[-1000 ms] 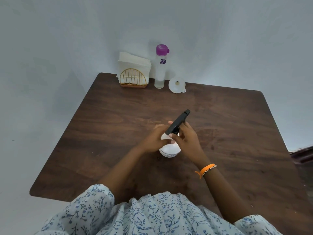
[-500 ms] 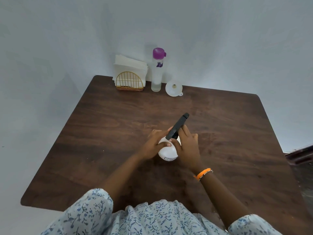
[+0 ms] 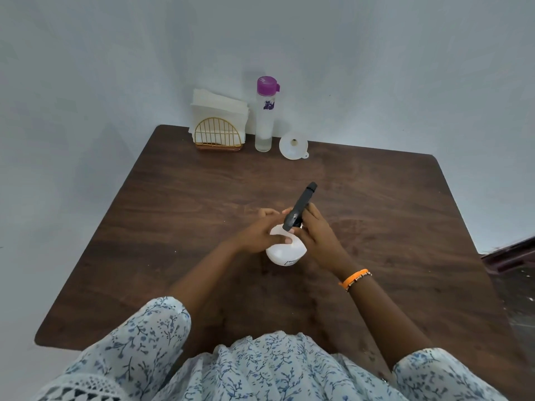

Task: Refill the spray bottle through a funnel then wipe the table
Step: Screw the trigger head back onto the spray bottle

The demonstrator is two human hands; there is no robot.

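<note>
1. Since the earlier frame the spray head (image 3: 299, 206) has turned slightly, its nozzle now toward 1 o'clock.
2. The left hand (image 3: 262, 234) wraps the white spray bottle (image 3: 285, 251), which stands mid-tabletop (image 3: 173, 215).
3. The right hand (image 3: 317, 231) has its fingers curled round the black spray head.
4. At 12 o'clock stand a funnel (image 3: 293, 146), a purple-capped bottle (image 3: 265, 114) and napkins (image 3: 218, 115).

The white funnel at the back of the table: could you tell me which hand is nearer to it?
Right. The right hand grips the spray head, below the funnel; the left hand holds the white bottle, further left.
</note>
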